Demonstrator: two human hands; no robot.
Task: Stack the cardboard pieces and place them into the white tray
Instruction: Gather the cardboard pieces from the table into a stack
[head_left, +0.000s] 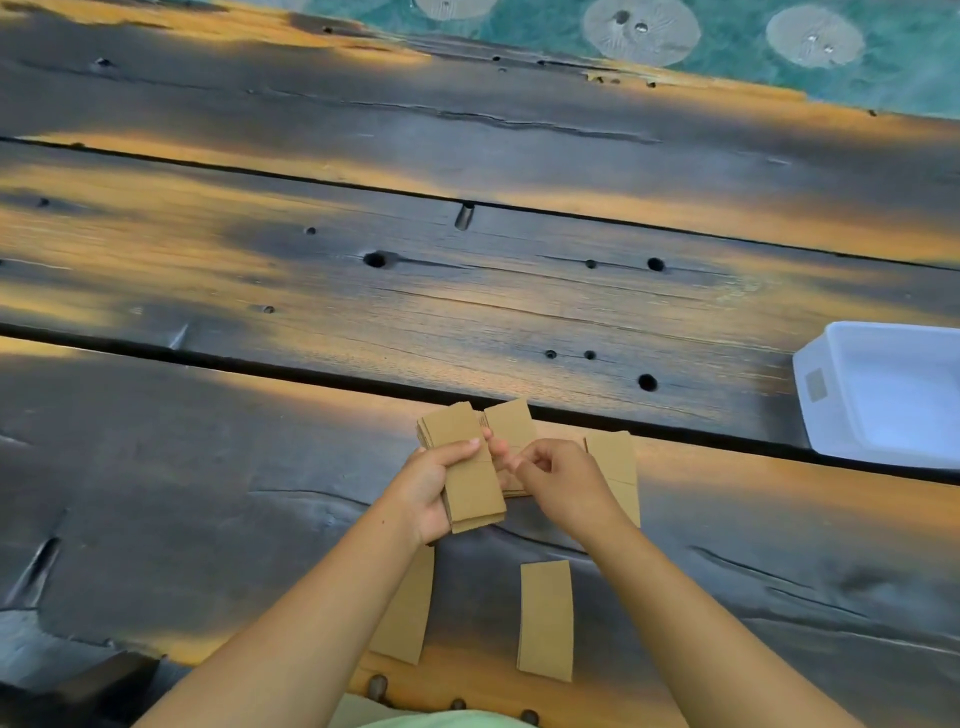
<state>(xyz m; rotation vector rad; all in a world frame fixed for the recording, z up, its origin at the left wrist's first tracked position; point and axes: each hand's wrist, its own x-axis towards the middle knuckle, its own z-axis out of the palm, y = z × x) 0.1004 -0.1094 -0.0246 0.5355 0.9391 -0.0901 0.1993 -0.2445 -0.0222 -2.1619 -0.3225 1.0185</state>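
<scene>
My left hand (434, 486) grips a stack of brown cardboard pieces (470, 480) above the table, thumb across its top. My right hand (558, 480) pinches another cardboard piece (511, 423) right beside the stack, touching it. A further piece (615, 465) lies on the table behind my right hand, partly hidden. Two loose pieces rest nearer me: one (546, 621) between my forearms and one (408, 608) partly under my left forearm. The white tray (810, 395) stands at the right edge of view, with nothing visible inside.
The table is made of dark, weathered wooden planks (363, 291) with gaps, knots and holes. A teal patterned rug (727, 41) lies beyond the far edge. A dark object (104, 680) sits at the bottom left corner.
</scene>
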